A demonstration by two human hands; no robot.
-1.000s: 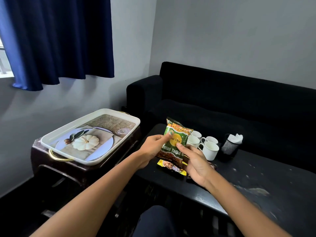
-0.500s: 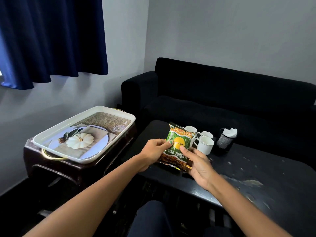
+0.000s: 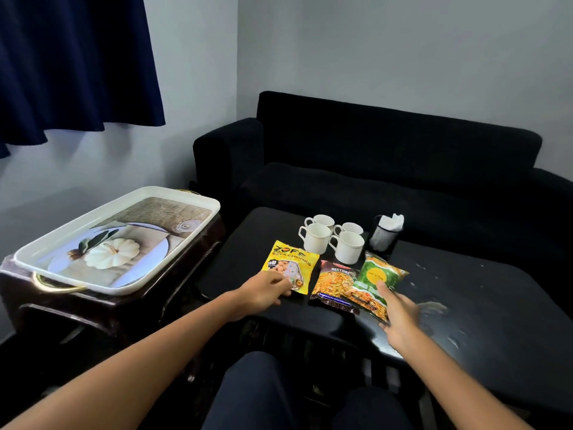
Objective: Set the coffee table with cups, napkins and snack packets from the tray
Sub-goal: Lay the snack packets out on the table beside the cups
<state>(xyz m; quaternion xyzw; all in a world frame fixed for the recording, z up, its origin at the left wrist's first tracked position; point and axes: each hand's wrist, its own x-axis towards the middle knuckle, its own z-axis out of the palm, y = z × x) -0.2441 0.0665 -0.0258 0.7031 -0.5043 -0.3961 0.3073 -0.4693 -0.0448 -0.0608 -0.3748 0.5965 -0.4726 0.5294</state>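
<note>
From the head camera, three snack packets lie flat in a row near the front edge of the black glossy coffee table (image 3: 465,305): a yellow crinkly foil packet of soya chunks (image 3: 291,262), a dark red-and-black foil packet marked "mixture" (image 3: 333,282), and a green-and-orange foil packet (image 3: 376,276) whose edge overlaps the red one. Such packets look light, air-puffed and soft, with slick film that slides easily on the polished top; I judge they are best taken by a sealed end or a corner, since squeezing the middle would crush what is inside.

Behind them stand four white ceramic cups with handles (image 3: 347,251), clustered and touching or nearly so (these are rigid and breakable, to be lifted by the handle). Just beside them is a black mesh holder with white paper napkins (image 3: 384,234).

The left hand (image 3: 263,291) rests on the near corner of the yellow packet, fingers curled loosely down onto it; it is probably pressing or pinching, though the fingertips are hard to read. The right hand (image 3: 400,315) lies fairly flat and loosely spread, fingers laid across the near end of the green packet, touching rather than clasping it.

The white rectangular tray with a pumpkin print (image 3: 198,201) sits on a dark wooden side table (image 3: 93,308), with nothing on it.
</note>
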